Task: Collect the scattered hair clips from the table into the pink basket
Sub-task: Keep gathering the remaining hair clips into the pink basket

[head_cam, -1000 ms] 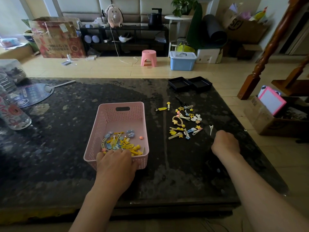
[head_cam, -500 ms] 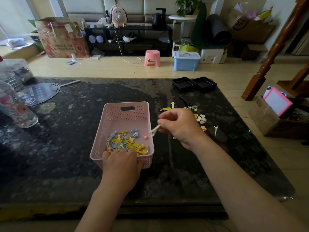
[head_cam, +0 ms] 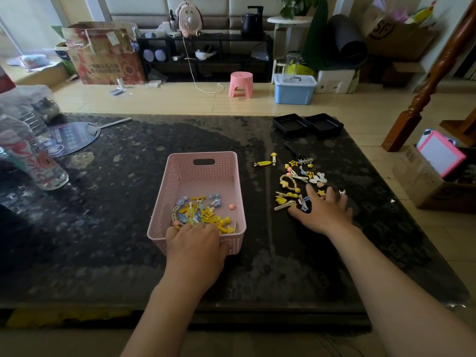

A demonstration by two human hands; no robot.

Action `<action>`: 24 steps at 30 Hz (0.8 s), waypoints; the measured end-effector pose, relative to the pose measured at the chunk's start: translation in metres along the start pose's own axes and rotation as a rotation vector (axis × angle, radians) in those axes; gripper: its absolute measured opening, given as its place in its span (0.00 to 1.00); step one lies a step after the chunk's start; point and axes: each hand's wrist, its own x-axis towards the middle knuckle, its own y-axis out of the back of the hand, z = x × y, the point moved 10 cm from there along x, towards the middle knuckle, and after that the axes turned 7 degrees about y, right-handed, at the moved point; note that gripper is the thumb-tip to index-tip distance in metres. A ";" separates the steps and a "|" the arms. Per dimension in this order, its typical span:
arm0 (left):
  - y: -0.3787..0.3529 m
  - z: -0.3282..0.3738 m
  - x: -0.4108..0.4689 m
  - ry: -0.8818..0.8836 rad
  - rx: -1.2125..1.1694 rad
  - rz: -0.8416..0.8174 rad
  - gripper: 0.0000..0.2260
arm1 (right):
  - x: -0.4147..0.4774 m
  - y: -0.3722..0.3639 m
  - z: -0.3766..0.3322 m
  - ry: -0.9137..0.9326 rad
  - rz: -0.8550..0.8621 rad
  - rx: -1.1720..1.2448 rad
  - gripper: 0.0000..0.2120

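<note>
Hair clips, small plastic and metal ones in yellow, blue and white, lay in two groups. One heap already sat in the near end of the pink perforated plastic basket, while a loose scatter remained on the black speckled stone table just right of it, with two yellow stragglers a little farther back. By a rough count, about half looked collected and half still out. The left hand gripped the basket's near rim, fingers curled over the edge, steadying it. The right hand rested flat and spread over the near edge of the scatter, fingers open and pinching nothing that showed; whether a clip lay under the palm could not be told. Several more trips seemed needed.
</note>
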 end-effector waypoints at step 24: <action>-0.003 -0.002 0.001 0.003 0.004 -0.001 0.12 | -0.042 0.097 -0.092 0.284 0.292 0.977 0.08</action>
